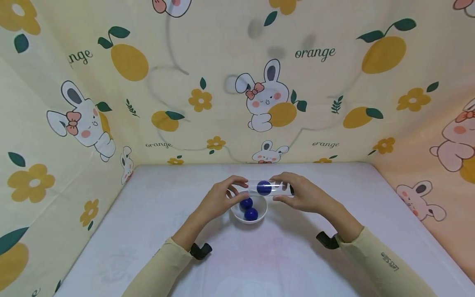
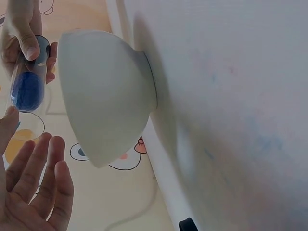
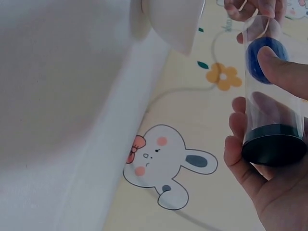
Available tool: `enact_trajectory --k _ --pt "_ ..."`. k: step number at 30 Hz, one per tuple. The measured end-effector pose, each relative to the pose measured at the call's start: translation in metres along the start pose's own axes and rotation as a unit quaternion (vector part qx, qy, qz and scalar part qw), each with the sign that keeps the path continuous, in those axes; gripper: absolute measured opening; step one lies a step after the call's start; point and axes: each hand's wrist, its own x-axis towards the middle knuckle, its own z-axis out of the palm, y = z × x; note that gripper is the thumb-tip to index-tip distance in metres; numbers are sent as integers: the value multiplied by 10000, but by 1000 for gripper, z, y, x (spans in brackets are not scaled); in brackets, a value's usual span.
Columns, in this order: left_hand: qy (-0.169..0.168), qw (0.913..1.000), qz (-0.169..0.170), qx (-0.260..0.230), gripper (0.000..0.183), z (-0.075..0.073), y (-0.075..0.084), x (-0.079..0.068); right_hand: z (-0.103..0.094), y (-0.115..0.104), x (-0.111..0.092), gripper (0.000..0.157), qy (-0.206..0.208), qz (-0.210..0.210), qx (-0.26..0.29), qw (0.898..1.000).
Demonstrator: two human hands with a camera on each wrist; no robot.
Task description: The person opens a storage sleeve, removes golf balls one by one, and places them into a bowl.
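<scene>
My right hand grips a clear tube near its black-capped end, the thumb lying along the wall. Inside the tube sits a dark blue ball, nearer the uncapped left end. At that end my left hand pinches the rim between thumb and index finger, the other fingers spread loosely away. The tube lies roughly level above a white bowl. Two more blue balls, a rear one and a front one, rest in the bowl, partly overlapped by the left thumb and tube.
The bowl stands on a white tabletop. A patterned cloth with rabbits and oranges hangs behind and along both sides. Black wrist mounts jut from the sleeves above the table.
</scene>
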Motion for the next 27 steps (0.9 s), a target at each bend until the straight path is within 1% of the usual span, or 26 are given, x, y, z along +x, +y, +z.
enact_trajectory --k 7,12,27 --pt "4 10000 -44 -9 43 4 -2 -2 -1 -1 -2 54 -79 10 -4 10000" --pt "22 10000 -8 -11 43 6 -3 -3 0 -1 -4 55 -93 86 45 9999" --pt "0 10000 66 61 46 6 -4 -6 2 -5 -7 55 -36 176 -22 9998"
